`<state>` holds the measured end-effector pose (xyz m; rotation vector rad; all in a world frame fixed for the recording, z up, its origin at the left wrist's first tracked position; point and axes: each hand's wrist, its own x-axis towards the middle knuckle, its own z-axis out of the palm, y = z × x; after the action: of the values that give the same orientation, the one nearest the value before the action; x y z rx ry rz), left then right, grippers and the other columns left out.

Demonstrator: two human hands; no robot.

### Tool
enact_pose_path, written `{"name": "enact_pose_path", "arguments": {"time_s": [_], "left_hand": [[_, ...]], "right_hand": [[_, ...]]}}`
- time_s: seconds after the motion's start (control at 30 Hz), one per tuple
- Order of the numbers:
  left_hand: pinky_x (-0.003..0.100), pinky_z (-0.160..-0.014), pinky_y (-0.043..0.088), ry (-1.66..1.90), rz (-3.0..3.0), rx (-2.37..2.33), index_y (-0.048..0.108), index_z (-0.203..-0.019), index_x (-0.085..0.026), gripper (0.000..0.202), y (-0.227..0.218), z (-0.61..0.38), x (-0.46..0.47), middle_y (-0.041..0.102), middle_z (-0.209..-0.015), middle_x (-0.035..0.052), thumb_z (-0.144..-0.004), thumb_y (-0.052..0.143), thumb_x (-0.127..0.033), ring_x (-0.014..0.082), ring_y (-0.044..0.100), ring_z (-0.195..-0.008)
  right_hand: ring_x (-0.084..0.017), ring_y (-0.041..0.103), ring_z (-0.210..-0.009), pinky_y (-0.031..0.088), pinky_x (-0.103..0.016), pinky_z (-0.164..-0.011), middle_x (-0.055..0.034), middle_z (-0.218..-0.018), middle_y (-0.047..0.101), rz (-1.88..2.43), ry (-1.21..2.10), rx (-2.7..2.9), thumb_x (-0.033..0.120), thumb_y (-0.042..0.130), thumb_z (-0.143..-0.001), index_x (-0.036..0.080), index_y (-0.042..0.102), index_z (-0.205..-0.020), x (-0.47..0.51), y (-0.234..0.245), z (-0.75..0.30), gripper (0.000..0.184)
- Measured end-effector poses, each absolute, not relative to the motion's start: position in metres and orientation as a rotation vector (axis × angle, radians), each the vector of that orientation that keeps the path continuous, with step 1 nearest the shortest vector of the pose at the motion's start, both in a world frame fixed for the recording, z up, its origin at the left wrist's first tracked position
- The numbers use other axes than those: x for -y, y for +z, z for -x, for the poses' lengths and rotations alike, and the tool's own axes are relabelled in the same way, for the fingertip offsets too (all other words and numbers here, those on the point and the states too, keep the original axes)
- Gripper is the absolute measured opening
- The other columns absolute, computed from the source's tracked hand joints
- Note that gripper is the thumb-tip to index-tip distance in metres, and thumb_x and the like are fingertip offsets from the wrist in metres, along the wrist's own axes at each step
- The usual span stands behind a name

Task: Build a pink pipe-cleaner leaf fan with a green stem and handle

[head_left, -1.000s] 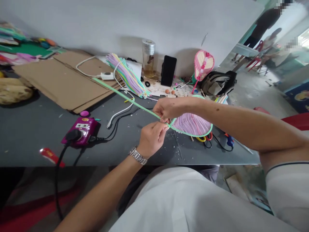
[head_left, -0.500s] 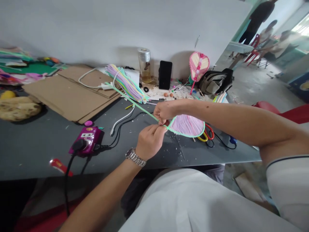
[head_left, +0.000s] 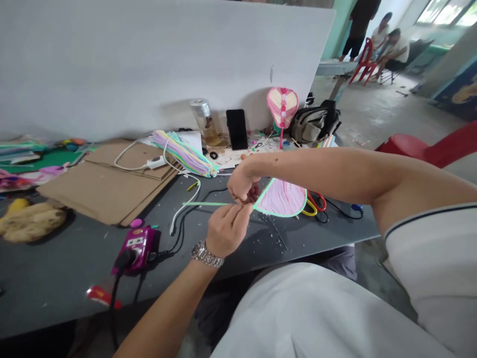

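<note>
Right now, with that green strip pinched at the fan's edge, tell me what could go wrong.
The loose green strip could catch the white cable. The pink fan frame seems held only where the right hand and left hand pinch it, so it might slip onto the scissors nearby.

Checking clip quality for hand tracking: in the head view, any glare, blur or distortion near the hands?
Head view: the left hand and right hand look fairly sharp, with no obvious motion blur; the window at top right is blown out; soft shadows fall on the white wall behind the phone; wide-angle bending tilts and stretches the table.
</note>
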<state>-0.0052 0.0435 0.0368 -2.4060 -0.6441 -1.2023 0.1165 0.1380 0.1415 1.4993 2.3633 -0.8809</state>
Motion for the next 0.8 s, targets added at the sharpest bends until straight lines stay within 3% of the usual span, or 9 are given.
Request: {"name": "enact_pose_path", "arguments": {"time_s": [0.1,0.2,0.27,0.33,0.43,0.53,0.63,0.8], "left_hand": [[0.029,-0.061,0.044,-1.290,2.360,0.802,0.063,-0.098,-0.017,0.013,0.033,0.004,-0.046,0.066,-0.067,0.0028,-0.090,0.059,-0.007,0.0161,0.061,-0.059],[0.027,-0.059,0.043,-1.512,2.290,1.114,0.065,-0.091,-0.017,0.010,0.033,0.007,-0.052,0.065,-0.066,0.0014,-0.092,0.057,-0.012,0.0142,0.058,-0.057],[0.026,-0.059,0.043,-1.731,2.211,1.330,0.067,-0.088,-0.017,0.012,0.036,0.009,-0.056,0.064,-0.065,0.0006,-0.093,0.057,-0.018,0.0136,0.056,-0.057],[0.025,-0.059,0.044,-1.990,2.124,1.550,0.068,-0.087,-0.017,0.014,0.041,0.008,-0.058,0.064,-0.065,0.0002,-0.093,0.059,-0.025,0.0132,0.056,-0.058],[0.024,-0.059,0.045,-2.341,2.030,1.805,0.069,-0.087,-0.016,0.018,0.049,0.001,-0.057,0.062,-0.064,-0.0014,-0.091,0.063,-0.033,0.0117,0.055,-0.057],[0.023,-0.055,0.042,-2.571,2.005,1.864,0.070,-0.087,-0.016,0.021,0.055,-0.008,-0.053,0.058,-0.063,-0.0023,-0.089,0.065,-0.037,0.0103,0.051,-0.055],[0.021,-0.051,0.040,-2.774,1.933,1.884,0.070,-0.087,-0.016,0.022,0.056,-0.017,-0.051,0.057,-0.066,-0.0025,-0.087,0.068,-0.038,0.0093,0.049,-0.055],[0.021,-0.054,0.041,-2.808,1.842,1.865,0.070,-0.089,-0.017,0.022,0.051,-0.022,-0.054,0.057,-0.068,-0.0025,-0.087,0.069,-0.038,0.0089,0.048,-0.057]], "right_hand": [[-0.018,0.066,-0.080,0.047,-0.027,-0.071,-0.0051,-0.085,0.071,-1.428,-0.572,-2.396,0.009,0.076,-0.072,0.010,0.070,-0.085,-0.124,0.170,-0.118,0.014],[-0.022,0.061,-0.099,0.046,-0.033,-0.080,-0.0134,-0.115,0.068,-1.528,-0.236,-2.811,0.019,0.049,-0.097,0.017,0.063,-0.111,-0.083,0.188,-0.131,0.020],[-0.021,0.060,-0.091,0.045,-0.033,-0.080,-0.0100,-0.099,0.071,-1.305,0.007,-3.311,0.027,0.043,-0.101,0.022,0.064,-0.099,-0.052,0.177,-0.145,0.021],[-0.019,0.058,-0.073,0.045,-0.033,-0.071,-0.0064,-0.080,0.068,-1.110,0.004,-3.512,0.026,0.047,-0.099,0.022,0.063,-0.084,-0.030,0.149,-0.158,0.023],[-0.020,0.063,-0.078,0.047,-0.033,-0.073,-0.0073,-0.080,0.070,-1.646,-0.216,-3.554,0.023,0.050,-0.096,0.020,0.064,-0.087,-0.025,0.100,-0.160,0.017],[-0.021,0.068,-0.091,0.049,-0.033,-0.082,-0.0079,-0.098,0.074,-2.134,-0.947,-3.350,0.026,0.054,-0.094,0.019,0.065,-0.101,-0.042,0.072,-0.147,0.014],[-0.017,0.068,-0.085,0.050,-0.029,-0.079,-0.0049,-0.093,0.075,-2.136,-1.553,-3.202,0.030,0.057,-0.093,0.019,0.066,-0.097,-0.059,0.068,-0.136,0.015],[-0.013,0.060,-0.064,0.046,-0.026,-0.064,-0.0007,-0.072,0.069,-2.244,-1.763,-3.131,0.031,0.060,-0.087,0.017,0.064,-0.078,-0.069,0.074,-0.131,0.017]]}}
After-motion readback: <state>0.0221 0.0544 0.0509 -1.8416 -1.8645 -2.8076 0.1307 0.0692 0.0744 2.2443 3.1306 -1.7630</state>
